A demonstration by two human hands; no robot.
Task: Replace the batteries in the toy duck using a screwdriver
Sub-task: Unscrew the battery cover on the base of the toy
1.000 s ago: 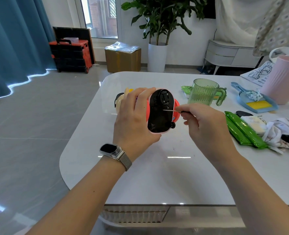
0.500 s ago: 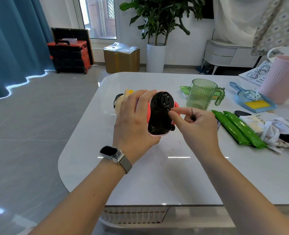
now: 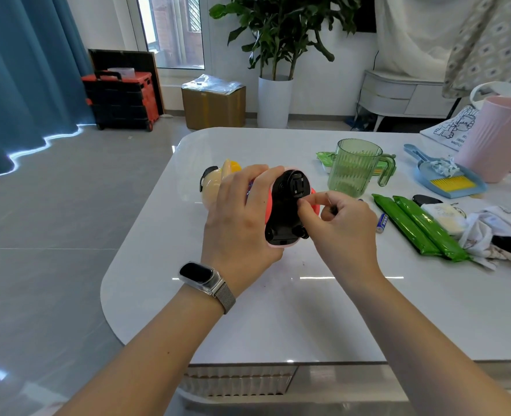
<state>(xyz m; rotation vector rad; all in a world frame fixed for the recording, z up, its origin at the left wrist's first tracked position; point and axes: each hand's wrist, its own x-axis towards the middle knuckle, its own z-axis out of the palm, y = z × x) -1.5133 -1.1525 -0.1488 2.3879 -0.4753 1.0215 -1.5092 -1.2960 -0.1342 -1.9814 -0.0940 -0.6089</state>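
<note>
Daylight from a window (image 3: 170, 31) at upper centre falls on a grey tiled floor (image 3: 68, 220); teal curtains (image 3: 23, 79) hang at left, a potted plant (image 3: 278, 49) stands by the white wall (image 3: 323, 79), a white cabinet (image 3: 398, 97) at right.

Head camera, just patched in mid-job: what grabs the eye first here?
At centre, the left hand holds the toy duck tipped so its black underside faces the camera, while the right hand pinches at that base with the thin screwdriver tucked in its fingers. To the right on the white table stand a green cup and a loose battery.
</note>
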